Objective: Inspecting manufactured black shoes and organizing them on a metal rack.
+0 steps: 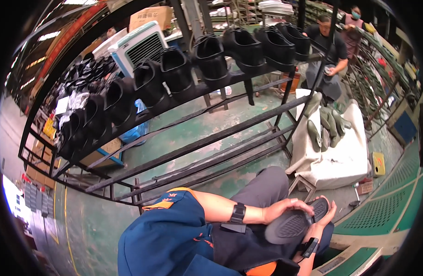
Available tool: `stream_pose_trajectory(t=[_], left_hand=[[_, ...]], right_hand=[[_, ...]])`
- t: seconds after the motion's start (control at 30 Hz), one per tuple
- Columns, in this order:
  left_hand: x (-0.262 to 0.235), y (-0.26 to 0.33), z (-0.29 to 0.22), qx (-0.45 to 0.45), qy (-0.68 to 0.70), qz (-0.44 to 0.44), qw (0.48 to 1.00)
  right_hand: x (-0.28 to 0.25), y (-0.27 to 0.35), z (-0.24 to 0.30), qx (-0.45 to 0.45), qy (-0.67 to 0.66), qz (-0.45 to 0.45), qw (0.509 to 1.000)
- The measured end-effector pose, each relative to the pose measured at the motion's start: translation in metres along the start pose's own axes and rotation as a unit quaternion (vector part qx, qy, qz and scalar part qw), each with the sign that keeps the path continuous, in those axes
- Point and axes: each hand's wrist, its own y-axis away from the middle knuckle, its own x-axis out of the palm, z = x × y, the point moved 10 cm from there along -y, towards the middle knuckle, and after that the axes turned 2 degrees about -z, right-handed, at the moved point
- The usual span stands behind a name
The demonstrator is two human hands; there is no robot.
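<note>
Down at lower right of frame, left hand (285, 209) lies curled over top of dark shoe sole (295, 222); right hand (323, 221) cups it from beneath, fingers mostly hidden. Sole rests over lap. Rack (207, 142) of black boots (211, 57) arcs across upper frame, far end blurred.

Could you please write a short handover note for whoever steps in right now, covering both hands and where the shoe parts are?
Left hand: resting on top of the dark shoe sole, fingers curled over its edge.
Right hand: supporting the same sole from beneath, on the lap.
Black shoes stand in a row on the top bar of the metal rack; its lower bars are bare.
Green soles lie on the white-covered stool to the right.
Done and left: cannot tell from this view beyond the sole in hand.
</note>
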Motion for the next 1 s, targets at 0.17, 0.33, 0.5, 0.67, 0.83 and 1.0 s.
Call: stream_pose_trajectory(t=[0.17, 0.33, 0.5, 0.67, 0.83, 1.0], left_hand=[[0.013, -0.024, -0.013, 0.065, -0.098, -0.133, 0.984], [-0.010, -0.029, -0.016, 0.027, -0.029, -0.209, 0.977], [-0.003, -0.010, -0.043, 0.068, -0.055, -0.198, 0.976], [0.015, -0.022, -0.084, 0.122, -0.217, -0.134, 0.959], [-0.004, 0.054, -0.018, -0.377, -0.037, -0.250, 0.891], [0.017, 0.075, -0.013, -0.452, -0.003, -0.187, 0.872]], right_hand=[[-0.041, 0.010, -0.031, 0.108, -0.002, -0.096, 0.990], [-0.031, 0.010, -0.014, 0.076, -0.025, -0.148, 0.986], [-0.006, 0.027, 0.007, 0.040, 0.014, -0.170, 0.984], [0.024, 0.034, 0.034, -0.039, -0.115, -0.055, 0.991], [0.019, 0.033, 0.021, -0.202, 0.211, -0.110, 0.950], [-0.018, 0.027, -0.051, 0.093, 0.030, -0.009, 0.995]])
